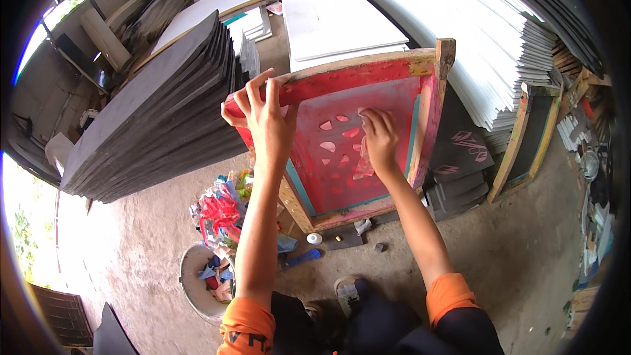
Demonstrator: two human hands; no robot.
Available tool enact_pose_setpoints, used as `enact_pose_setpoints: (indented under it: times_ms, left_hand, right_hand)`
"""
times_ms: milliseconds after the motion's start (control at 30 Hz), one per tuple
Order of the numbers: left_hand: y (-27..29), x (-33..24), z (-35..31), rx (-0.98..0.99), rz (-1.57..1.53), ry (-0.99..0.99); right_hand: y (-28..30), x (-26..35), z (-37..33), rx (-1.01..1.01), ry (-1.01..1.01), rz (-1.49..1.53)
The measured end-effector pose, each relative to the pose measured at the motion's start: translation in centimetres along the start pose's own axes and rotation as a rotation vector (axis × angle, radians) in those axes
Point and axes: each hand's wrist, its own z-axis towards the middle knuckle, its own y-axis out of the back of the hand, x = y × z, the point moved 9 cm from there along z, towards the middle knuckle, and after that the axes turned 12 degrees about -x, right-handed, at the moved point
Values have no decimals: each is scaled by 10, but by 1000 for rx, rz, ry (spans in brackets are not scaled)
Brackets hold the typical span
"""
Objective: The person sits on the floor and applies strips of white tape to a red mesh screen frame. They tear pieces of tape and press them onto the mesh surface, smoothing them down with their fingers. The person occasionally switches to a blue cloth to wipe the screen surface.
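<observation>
A wooden-framed printing screen, its mesh stained red and pink with pale leaf-like openings, stands tilted in front of me. My left hand grips the upper left corner of its frame, the fingers hooked over the top edge. Against the mesh, right of the pale shapes, my right hand presses a crumpled rag stained pink, its fingers closed round the cloth. Part of the rag hangs below the hand. What lies behind the screen is mostly hidden.
Stacked dark sheets rise at the left, white sheets at the far right. A bucket of scraps and a heap of coloured rags stand near my left arm. Another framed screen leans at the right. A blue-handled tool lies on the floor.
</observation>
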Motion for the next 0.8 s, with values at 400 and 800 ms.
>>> enact_pose_setpoints:
  times_ms: [400,800]
  left_hand:
    - [-2,1,0,-5,9,-16]
    - [-6,0,1,-21,46,-44]
  right_hand:
    - [-8,3,-16,135,57,53]
    - [-15,12,-26,242,251,35]
